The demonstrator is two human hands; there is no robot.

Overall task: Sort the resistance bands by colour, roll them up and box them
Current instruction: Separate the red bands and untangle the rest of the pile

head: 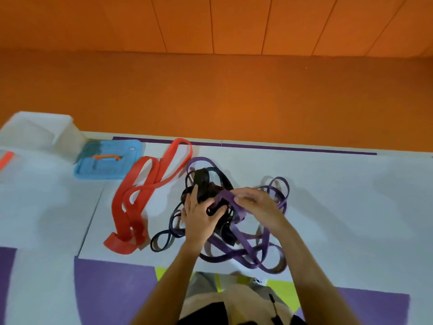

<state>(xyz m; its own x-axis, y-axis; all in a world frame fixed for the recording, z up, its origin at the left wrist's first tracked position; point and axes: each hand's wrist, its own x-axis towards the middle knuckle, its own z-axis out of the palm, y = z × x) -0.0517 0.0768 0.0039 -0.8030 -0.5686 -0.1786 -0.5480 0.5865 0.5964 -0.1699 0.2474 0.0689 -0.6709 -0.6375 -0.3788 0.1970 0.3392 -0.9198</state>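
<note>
A tangle of purple bands (253, 252) and black bands (203, 177) lies on the white mat in front of me. My left hand (199, 214) presses into the black bands, its fingers hooked around one. To its right, my right hand (257, 205) pinches a purple band that runs across the top of the pile. Red bands (138, 193) lie apart on the left, stretched out in long loops. A clear plastic box (39, 134) stands at the far left, with its blue lid (107, 160) flat on the mat beside it.
The white mat (351, 195) ends at an orange floor and wall beyond. An orange clip (7, 158) shows on a second clear container at the left edge. Purple and yellow floor tiles lie near my legs.
</note>
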